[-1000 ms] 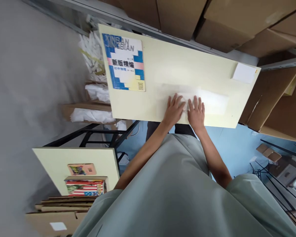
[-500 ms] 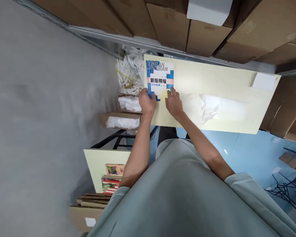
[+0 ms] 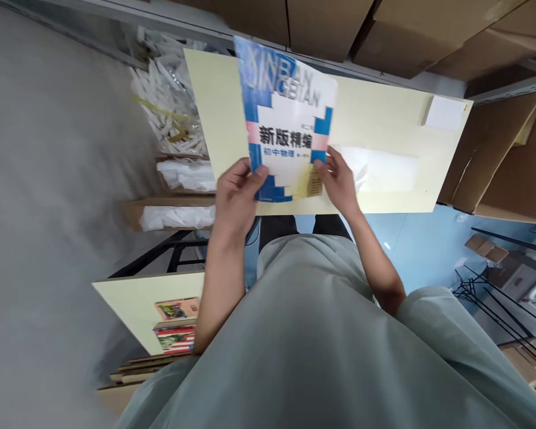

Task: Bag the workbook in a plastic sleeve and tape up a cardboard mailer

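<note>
A blue and white book with large Chinese characters on its cover is held up above the pale yellow table. My left hand grips its lower left edge, thumb on the front cover and fingers behind. At the lower right edge, my right hand pinches it the same way. The cover faces me and its top edge is slightly blurred and curved. Flat on the table to the right of my right hand lies a white translucent bag.
A small white box or stack sits at the table's far right. Cardboard boxes fill the shelf behind. At left are a heap of white strips and boxes with white wrapping. A lower board carries books.
Both hands have lifted the book off the table and brought it closer to me, so it looks larger. The view has shifted to the right.
</note>
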The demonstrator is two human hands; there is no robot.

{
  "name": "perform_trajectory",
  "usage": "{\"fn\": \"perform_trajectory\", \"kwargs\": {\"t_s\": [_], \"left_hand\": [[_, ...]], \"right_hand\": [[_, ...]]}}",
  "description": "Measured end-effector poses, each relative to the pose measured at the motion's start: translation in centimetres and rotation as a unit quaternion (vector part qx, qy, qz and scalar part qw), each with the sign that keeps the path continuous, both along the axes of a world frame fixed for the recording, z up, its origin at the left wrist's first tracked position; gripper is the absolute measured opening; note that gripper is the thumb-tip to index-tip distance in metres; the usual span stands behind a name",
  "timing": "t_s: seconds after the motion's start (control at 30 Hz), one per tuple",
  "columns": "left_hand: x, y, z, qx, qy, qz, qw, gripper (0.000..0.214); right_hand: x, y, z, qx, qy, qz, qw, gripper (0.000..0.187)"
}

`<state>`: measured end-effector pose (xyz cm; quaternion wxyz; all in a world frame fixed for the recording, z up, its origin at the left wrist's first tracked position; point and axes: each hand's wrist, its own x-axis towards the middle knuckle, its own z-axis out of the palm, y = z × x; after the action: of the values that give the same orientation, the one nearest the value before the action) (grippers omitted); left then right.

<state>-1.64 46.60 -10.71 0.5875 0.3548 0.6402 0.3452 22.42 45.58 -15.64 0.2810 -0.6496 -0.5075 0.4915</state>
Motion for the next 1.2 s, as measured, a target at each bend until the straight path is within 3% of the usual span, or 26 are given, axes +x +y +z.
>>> {"fn": "perform_trajectory", "kwargs": {"t_s": [0.07,0.13,0.27,0.33,0.4,0.6,0.73,0.9,1.03,1.2], "left_hand": [[3.0,-1.8,-1.5,-0.019,-0.021,-0.017,0.999,0.048],[5.9,-3.4,-3.8,-0.025,-0.027,-0.041,0.998,0.047],[10.1,-5.8,-7.7,-0.052,0.112,-0.094,0.988,0.025],[11.1,-6.6,-8.8,-0.058,0.218,-0.11,0.968,0.021],[11.5,-7.3,-9.4,-0.051,0.289,-0.107,0.95,0.031],[12.8,-7.8,-10.5,-0.044,0.346,-0.033,0.937,0.061],[14.3,-6.7,-11.4,-0.119,0.341,-0.004,0.933,0.038],[14.1,-5.6,-10.7,-0.113,0.342,-0.003,0.933,0.054],[14.1,-5.9,-8.4,-0.081,0.342,-0.049,0.935,0.046],[16.1,-6.5,-4.9,0.011,0.326,-0.1,0.94,0.028]], "right_hand": [[3.7,-1.9,1.8,-0.005,-0.018,-0.03,0.999,0.071],[6.7,-3.4,2.4,-0.012,-0.054,-0.05,0.997,0.065],[9.7,-4.7,-0.2,-0.051,-0.151,-0.025,0.987,0.043],[10.1,-4.9,-2.0,-0.084,-0.208,0.014,0.974,0.032],[10.1,-5.1,-3.2,-0.093,-0.267,0.05,0.958,0.026],[8.8,-6.3,-3.2,-0.018,-0.351,0.112,0.929,0.044],[7.6,-6.7,-3.7,-0.054,-0.346,0.129,0.928,0.051],[7.4,-6.7,-4.2,-0.069,-0.334,0.11,0.933,0.056],[7.8,-6.8,-3.9,-0.068,-0.311,0.109,0.942,0.049],[8.8,-7.3,-4.5,-0.03,-0.281,0.095,0.954,0.045]]}}
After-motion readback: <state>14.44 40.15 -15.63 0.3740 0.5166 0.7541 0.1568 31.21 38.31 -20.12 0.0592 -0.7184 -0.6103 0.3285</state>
